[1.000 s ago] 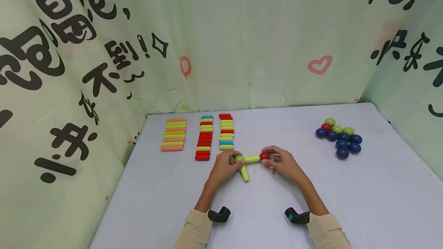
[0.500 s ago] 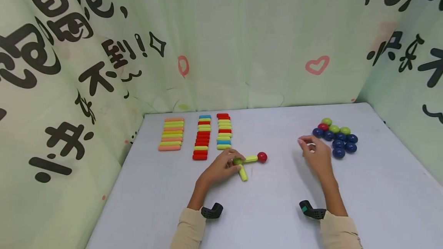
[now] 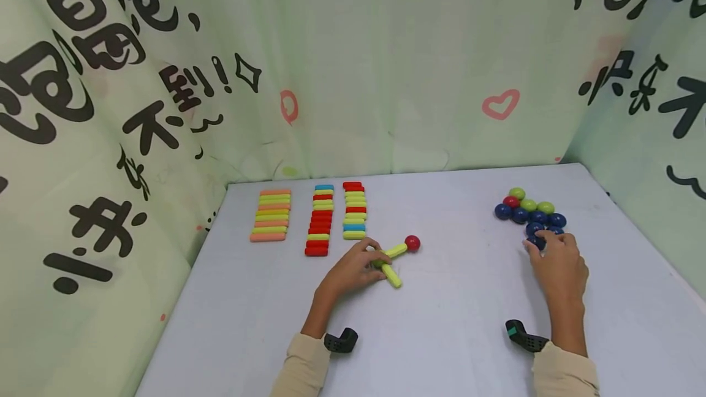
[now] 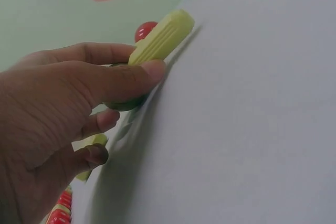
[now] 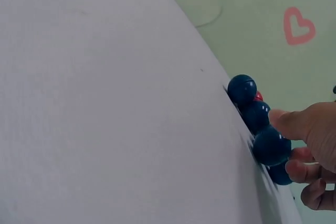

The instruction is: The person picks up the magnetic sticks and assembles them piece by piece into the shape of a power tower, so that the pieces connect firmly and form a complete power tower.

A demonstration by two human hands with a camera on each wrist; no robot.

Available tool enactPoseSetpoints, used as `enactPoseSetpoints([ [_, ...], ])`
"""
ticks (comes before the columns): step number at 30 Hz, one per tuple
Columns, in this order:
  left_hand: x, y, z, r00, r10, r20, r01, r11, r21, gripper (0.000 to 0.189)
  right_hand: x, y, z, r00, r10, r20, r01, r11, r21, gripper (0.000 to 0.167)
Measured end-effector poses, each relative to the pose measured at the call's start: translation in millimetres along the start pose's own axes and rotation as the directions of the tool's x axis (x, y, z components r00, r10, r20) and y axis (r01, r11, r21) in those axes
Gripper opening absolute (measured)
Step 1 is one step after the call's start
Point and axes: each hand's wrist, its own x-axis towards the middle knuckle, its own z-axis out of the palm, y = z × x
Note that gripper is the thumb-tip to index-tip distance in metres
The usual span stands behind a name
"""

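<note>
Behind the white table [image 3: 452, 323] hangs a pale green curtain [image 3: 342, 66] printed with black characters and a pink heart [image 3: 501, 105]. Two forearms reach across the table from its near side, left sleeve [image 3: 303, 363] and right sleeve [image 3: 565, 372] both beige, and each wrist carries a black device [image 3: 341, 340]. The left hand [image 3: 353, 268] lies near the middle, slanting inward, back of the hand up, thumb and fingers pinched on a joined piece. The right hand [image 3: 561, 268] stretches farther out, its thumb and fingers curled narrowly round the nearest blue ball [image 5: 272, 145]; whether that ball is off the table I cannot tell.

That ball belongs to a cluster of balls [image 3: 538, 218] at the far right: blue ones nearest, three green and one red behind them. At the far left stand three rows of short sticks: an orange and yellow-green row [image 3: 271, 215], then a middle row [image 3: 320, 219] and a right row [image 3: 355, 210], both mixing red, yellow-green and blue.

The joined piece is a green ball [image 4: 123, 103], mostly hidden by the left fingers, with two yellow-green sticks [image 3: 392, 276] spreading from it. One ends in a red ball [image 3: 412, 243].
</note>
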Motion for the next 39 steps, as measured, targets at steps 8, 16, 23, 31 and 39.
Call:
enactPoseSetpoints([
  [8,-1.8,5.9,4.6,0.998,-0.032,-0.051,0.034,0.999,0.032,0.028,-0.1,-3.1,7.0,0.986,-0.125,0.111,0.121,0.992,0.037,0.049],
  [16,-0.7,8.7,14.4,0.991,-0.049,-0.122,0.052,0.998,0.020,0.027,-1.2,-43.9,28.1,0.836,-0.375,0.400,0.207,0.891,0.404,0.045],
  [23,3.3,17.4,20.2,0.984,-0.046,-0.170,0.057,0.997,0.058,0.026,-16.0,-86.1,46.9,0.591,-0.597,0.543,0.117,0.729,0.674,0.038],
  [31,4.7,24.1,23.8,0.970,-0.095,-0.225,0.114,0.991,0.071,0.028,-22.8,-101.8,50.7,0.515,-0.636,0.575,0.135,0.722,0.678,0.034],
  [39,5.6,19.3,20.0,0.952,-0.173,-0.253,0.173,0.985,-0.022,0.031,-20.4,-93.9,50.4,0.519,-0.649,0.557,0.166,0.715,0.679,0.032],
])
